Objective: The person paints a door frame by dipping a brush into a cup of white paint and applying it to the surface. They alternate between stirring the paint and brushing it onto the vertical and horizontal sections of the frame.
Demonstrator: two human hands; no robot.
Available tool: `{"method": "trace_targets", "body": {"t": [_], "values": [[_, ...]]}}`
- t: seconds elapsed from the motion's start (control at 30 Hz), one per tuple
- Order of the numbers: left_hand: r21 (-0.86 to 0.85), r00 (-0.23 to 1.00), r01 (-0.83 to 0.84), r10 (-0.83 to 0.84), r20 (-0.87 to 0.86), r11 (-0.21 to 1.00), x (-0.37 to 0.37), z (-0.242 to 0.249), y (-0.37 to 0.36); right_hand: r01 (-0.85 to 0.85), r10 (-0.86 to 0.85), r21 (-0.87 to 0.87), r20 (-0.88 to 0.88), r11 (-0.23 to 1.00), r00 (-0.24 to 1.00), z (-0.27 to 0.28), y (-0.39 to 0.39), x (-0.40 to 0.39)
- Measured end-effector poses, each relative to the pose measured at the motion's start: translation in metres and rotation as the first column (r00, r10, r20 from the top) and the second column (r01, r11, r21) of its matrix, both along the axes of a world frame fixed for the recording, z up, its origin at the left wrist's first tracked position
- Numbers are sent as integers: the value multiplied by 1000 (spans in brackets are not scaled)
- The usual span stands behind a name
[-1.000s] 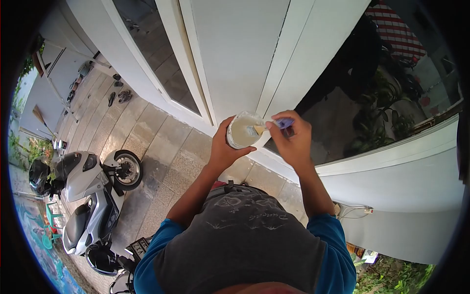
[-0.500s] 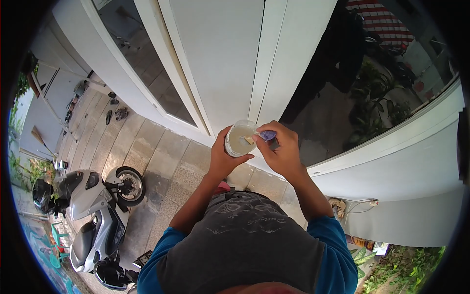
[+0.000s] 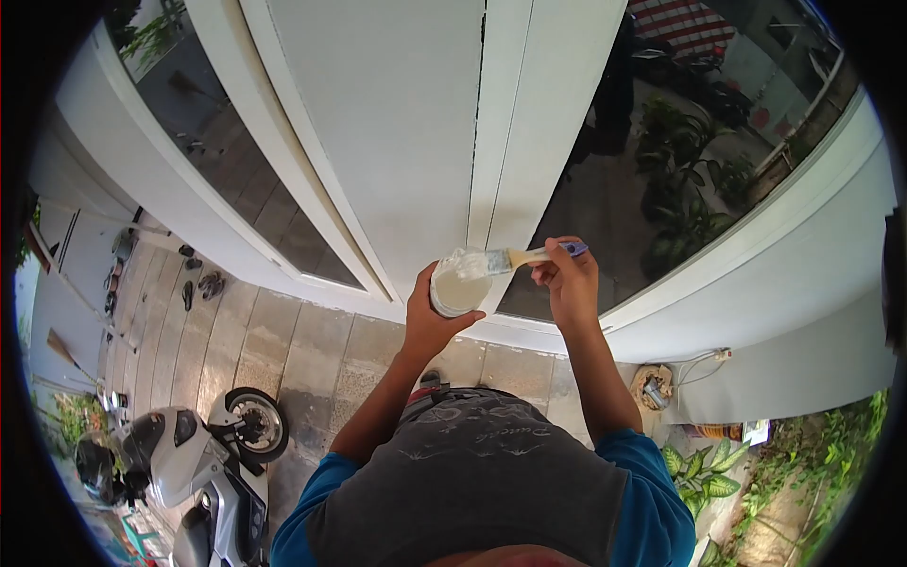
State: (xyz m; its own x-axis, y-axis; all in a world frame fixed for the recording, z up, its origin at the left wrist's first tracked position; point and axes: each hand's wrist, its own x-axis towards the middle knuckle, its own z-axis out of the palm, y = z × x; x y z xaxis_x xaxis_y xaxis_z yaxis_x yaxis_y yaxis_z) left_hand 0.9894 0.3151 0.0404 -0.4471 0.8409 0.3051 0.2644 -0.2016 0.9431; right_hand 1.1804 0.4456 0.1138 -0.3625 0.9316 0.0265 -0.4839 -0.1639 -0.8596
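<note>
Head view, looking straight down: both forearms are raised in front of the chest, elbows bent, hands up near the white door (image 3: 397, 123). The left hand (image 3: 430, 317) is wrapped around a cup (image 3: 460, 283), thumb on the near side, fingers behind, holding it tipped slightly toward the right. Inside the cup sits pale, creamy paint, filling the lower part. The right hand (image 3: 567, 283) is closed on the purple handle of a brush (image 3: 524, 257), gripped between thumb and fingers, the brush lying almost level with its bristles over the cup's rim, pale with paint. Cup and brush hang in the air just in front of the seam between the door panels. Below lies a tiled floor (image 3: 312, 350), and a scooter (image 3: 189, 463) is parked at lower left.
</note>
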Motion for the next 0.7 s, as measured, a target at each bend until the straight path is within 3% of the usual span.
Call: {"method": "trace_targets", "body": {"t": [0.03,0.1,0.2,0.27,0.37,0.43,0.47,0.53,0.57,0.63,0.67,0.7], "values": [[0,1000,19,-19,2,1000,-2,2,2,19,-19,0,2,1000,1000,2,3,0],[-44,996,74,-72,47,996,-7,7,5,5,-27,-98,-223,995,974,12,12,1],[25,985,160,-161,60,987,-15,2,10,243,-214,190,-159,951,964,63,25,9],[36,981,182,-184,61,983,-20,-1,11,397,-343,444,-199,803,918,104,34,18],[56,971,217,-221,94,975,-29,-8,12,496,-575,783,-223,375,787,164,24,21],[63,957,253,-259,128,965,-36,-13,11,336,-647,936,-322,-107,691,186,34,25],[61,955,260,-266,132,964,-40,-15,12,333,-660,936,-324,-118,678,195,34,22],[62,947,283,-289,139,957,-47,-18,11,-27,-724,889,-354,-457,591,208,32,14],[70,943,294,-301,140,953,-51,-19,11,-37,-733,887,-355,-459,580,205,31,12],[78,934,317,-325,144,945,-57,-23,8,-269,-793,832,-289,-486,537,187,33,8],[67,932,319,-326,158,945,-61,-26,8,-278,-800,830,-289,-483,526,172,31,9],[57,930,320,-325,173,946,-63,-29,7,-342,-831,844,-195,-413,522,154,24,10]]}}
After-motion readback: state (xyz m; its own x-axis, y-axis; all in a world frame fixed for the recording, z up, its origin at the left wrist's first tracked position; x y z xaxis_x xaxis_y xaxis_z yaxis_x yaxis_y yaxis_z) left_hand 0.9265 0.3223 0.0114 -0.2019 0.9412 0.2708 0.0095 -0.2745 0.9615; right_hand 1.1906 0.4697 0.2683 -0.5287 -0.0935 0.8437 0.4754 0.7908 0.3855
